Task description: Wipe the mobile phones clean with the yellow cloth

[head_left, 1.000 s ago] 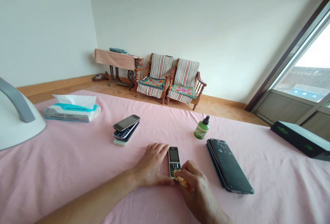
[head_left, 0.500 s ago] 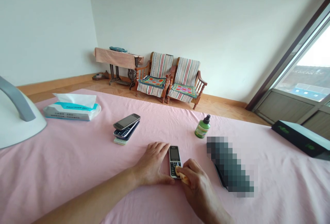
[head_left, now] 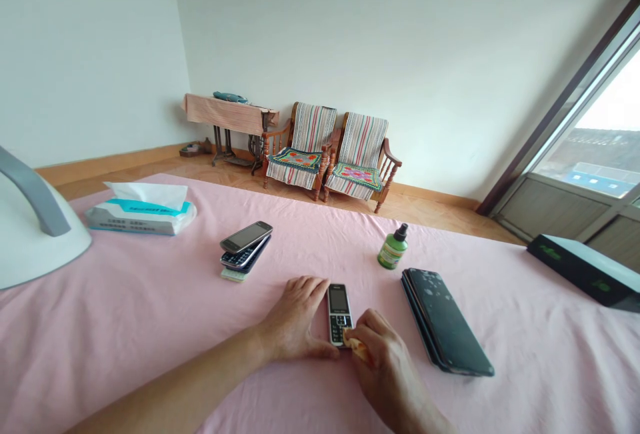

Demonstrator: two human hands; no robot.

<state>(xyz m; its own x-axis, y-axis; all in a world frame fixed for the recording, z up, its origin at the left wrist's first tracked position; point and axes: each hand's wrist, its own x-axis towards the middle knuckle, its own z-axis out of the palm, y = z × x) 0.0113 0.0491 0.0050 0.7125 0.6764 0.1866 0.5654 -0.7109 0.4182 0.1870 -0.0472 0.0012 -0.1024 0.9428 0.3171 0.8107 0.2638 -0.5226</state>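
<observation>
A bar-style keypad mobile phone (head_left: 339, 301) lies face up on the pink cloth in front of me. My left hand (head_left: 295, 321) spans its left side, index fingertip at the top end and thumb at the bottom end, bracing it. Pinched in my right hand (head_left: 383, 361) is a small yellowish cloth (head_left: 358, 347), which touches the lower right of the keypad. Most of that cloth is hidden by my fingers. Right of the hands, two large dark smartphones or tablets (head_left: 447, 321) lie stacked, the upper one with pale spots on its screen.
A green spray bottle (head_left: 393, 247) stands beyond the phone. Several old phones (head_left: 246, 247) are piled at left, with a tissue pack (head_left: 143, 211) behind them. A white appliance with a grey handle (head_left: 40, 227) is far left; a black box (head_left: 585, 271) lies far right.
My right hand and the cloth have shifted slightly down the keypad, uncovering more keys. My left hand and the phone have stayed in place.
</observation>
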